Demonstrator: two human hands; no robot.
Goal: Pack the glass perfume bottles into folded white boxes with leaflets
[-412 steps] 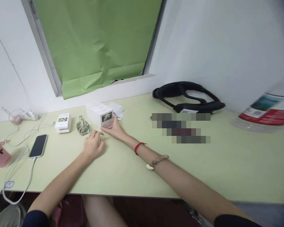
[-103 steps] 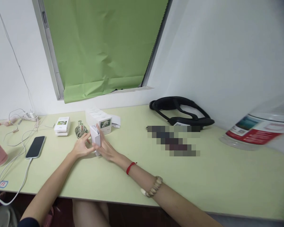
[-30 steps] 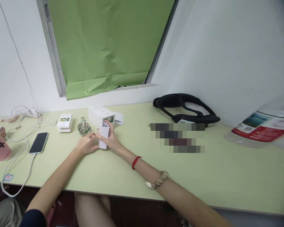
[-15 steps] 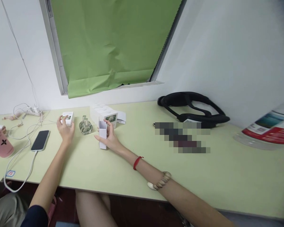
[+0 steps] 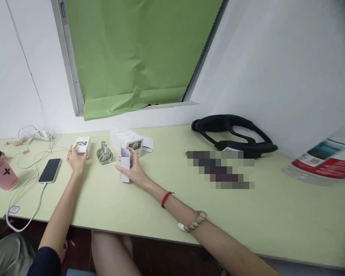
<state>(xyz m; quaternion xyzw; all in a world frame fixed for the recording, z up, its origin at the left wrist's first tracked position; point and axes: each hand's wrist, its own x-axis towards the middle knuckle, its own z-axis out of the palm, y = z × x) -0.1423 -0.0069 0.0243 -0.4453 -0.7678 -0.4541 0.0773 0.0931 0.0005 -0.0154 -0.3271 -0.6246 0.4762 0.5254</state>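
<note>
My left hand point(image 5: 77, 160) lies at the near end of a small white box point(image 5: 83, 143) with a green picture on its face. Its fingers are loosely curled and apart, close against the box, which appears to rest on the table. My right hand point(image 5: 134, 168) grips a narrow white carton point(image 5: 125, 170), upright with its top open, thumb on the near side and fingers on the far side. Between the hands stand glass perfume bottles point(image 5: 104, 154) with metallic caps. Behind the carton sit several white boxes point(image 5: 123, 137), one showing a green printed panel point(image 5: 135, 145).
A phone point(image 5: 50, 170) with a white cable point(image 5: 40, 203) and a pink cup point(image 5: 2, 170) are at left, near a power strip point(image 5: 41, 137). A black headset-like frame point(image 5: 232, 132), a pixelated item point(image 5: 218, 168) and a large clear container point(image 5: 327, 157) lie right. The table point(image 5: 166, 222) meets the wall.
My left hand has drawn back slightly toward me, uncovering more of the white box's face. My right hand still holds the carton in the same place. The view has shifted slightly.
</note>
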